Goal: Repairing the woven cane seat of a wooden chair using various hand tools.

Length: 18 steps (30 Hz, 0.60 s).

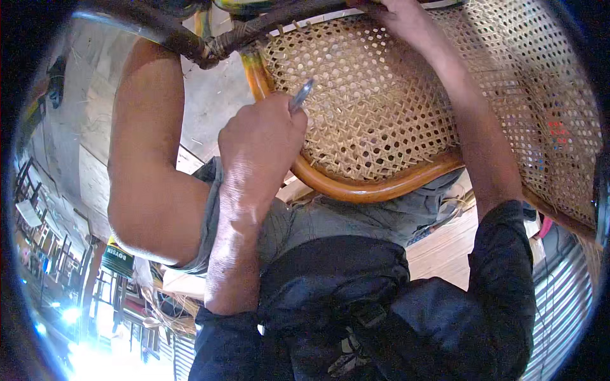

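A cane-woven chair panel (381, 108) with a curved orange-brown wooden frame (375, 189) fills the upper middle, resting against my lap. My left hand (260, 143) is closed around a thin metal tool (302, 94) whose tip points up at the left edge of the weave. My right hand (400, 16) reaches to the top of the picture and grips the chair's upper rim; its fingers are partly cut off. Both forearms come out of black sleeves. A dark bound rattan joint (210, 47) sits above my left hand.
My bare knee (149, 159) in grey shorts rises at the left. Wooden floorboards (445, 251) show under the chair, concrete (210, 101) beyond it. Loose cane strips (171, 305) lie lower left, furniture frames (38, 216) stand at the far left, and a ribbed metal surface (559, 305) is at right.
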Available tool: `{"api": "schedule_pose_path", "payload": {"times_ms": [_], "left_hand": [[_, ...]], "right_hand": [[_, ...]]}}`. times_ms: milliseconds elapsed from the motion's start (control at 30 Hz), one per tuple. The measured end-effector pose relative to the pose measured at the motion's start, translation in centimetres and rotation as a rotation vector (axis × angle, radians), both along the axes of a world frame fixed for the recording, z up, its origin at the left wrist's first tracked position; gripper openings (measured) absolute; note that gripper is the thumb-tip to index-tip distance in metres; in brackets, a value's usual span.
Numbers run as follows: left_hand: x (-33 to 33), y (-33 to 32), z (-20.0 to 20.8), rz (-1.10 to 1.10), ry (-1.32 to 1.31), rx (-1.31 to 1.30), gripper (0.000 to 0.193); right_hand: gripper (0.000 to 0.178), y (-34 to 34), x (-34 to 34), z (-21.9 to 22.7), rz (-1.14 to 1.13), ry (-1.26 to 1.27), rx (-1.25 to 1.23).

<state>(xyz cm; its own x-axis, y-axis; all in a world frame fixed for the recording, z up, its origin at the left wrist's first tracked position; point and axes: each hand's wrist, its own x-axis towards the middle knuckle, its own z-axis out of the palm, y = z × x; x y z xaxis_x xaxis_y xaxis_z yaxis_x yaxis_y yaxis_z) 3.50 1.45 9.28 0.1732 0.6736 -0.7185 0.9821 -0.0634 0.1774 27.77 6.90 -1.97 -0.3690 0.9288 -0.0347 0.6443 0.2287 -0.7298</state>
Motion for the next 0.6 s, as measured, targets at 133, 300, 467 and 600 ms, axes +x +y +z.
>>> {"api": "schedule_pose_path", "payload": {"times_ms": [133, 300, 467, 600], "left_hand": [[0.0, -0.7, -0.6, 0.061, -0.028, -0.019, 0.027], [-1.0, -1.3, -0.6, 0.126, -0.099, 0.015, 0.028], [-1.1, -1.8, -1.2, 0.174, -0.222, 0.029, 0.031], [-2.2, -2.0, -2.5, 0.213, -0.315, 0.056, 0.033]], "right_hand": [[0.025, -2.5, 1.0, -0.8, 0.006, -0.155, 0.159], [0.036, -3.8, -2.3, 2.7, 0.021, -0.293, -0.074], [0.038, -4.8, -1.4, 1.9, 0.103, -0.387, 0.008], [0.038, -4.4, -2.2, 2.2, -0.059, -0.286, -0.186]]}}
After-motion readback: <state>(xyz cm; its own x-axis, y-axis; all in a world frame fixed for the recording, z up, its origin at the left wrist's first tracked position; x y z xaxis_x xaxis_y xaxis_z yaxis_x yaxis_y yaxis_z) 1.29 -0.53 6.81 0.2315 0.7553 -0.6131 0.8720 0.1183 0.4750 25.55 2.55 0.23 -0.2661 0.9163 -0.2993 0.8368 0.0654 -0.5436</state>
